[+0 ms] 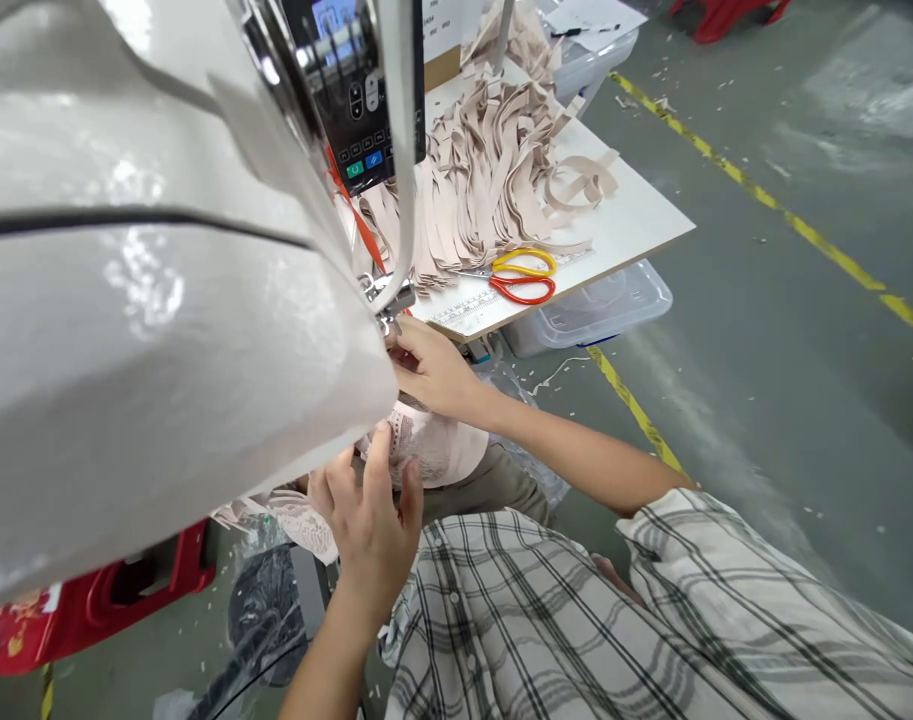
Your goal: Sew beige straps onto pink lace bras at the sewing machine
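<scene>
closest to you, the sewing machine's glossy white head (186, 330) hides part of the work. below it, your left hand (373, 520) is loosely spread, thumb apart, index fingertip at the edge of the pale pink lace piece (445, 450); no closed grip shows. the piece lies between your hands and over your lap, its upper end running in towards the presser foot (388, 322). your right hand (430, 375) is beside the foot, fingers bent in over the cloth; you can't tell from here whether they pinch it.

it should handle light, limp and a bit stretchy, the openwork easy to snag or pull out of shape. best take it flat by the plainer edge, fingertips clear of the needle area. farther off, scissors (512, 277) lie by the fabric strips (486, 170) on the white table (636, 225).
</scene>
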A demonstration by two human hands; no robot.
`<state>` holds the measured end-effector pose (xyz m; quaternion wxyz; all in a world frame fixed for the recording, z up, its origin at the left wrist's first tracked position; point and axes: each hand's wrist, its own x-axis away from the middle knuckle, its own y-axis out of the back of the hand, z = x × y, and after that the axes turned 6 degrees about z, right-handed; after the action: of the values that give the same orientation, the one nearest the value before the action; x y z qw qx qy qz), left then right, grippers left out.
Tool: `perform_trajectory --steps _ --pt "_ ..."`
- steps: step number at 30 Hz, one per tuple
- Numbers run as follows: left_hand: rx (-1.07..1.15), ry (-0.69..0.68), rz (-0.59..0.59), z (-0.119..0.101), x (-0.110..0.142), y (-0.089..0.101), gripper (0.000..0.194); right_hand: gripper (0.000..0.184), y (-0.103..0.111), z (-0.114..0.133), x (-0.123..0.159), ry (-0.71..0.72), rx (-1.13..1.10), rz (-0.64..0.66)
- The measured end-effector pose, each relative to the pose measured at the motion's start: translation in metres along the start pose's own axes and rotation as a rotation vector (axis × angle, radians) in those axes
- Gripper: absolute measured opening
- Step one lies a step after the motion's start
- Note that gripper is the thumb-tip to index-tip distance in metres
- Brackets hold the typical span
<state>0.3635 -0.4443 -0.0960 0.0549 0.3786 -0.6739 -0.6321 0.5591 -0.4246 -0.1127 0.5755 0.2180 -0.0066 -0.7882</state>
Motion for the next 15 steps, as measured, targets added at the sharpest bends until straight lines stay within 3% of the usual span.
perform_trajectory --steps 6,13,15 --pt "0.101 0.089 -0.048 0.010 0.004 -0.001 0.046 0.009 0.004 -0.005 0.020 -0.027 -0.090 -0.060" --pt "0.599 0.546 0.072 0.025 0.005 -0.008 0.042 0.014 0.003 0.000 0.038 -0.097 -0.124 0.013" --pt "0.686 0.606 0.087 0.028 0.004 -0.013 0.041 0.015 0.002 0.002 0.042 -0.100 -0.113 0.029"
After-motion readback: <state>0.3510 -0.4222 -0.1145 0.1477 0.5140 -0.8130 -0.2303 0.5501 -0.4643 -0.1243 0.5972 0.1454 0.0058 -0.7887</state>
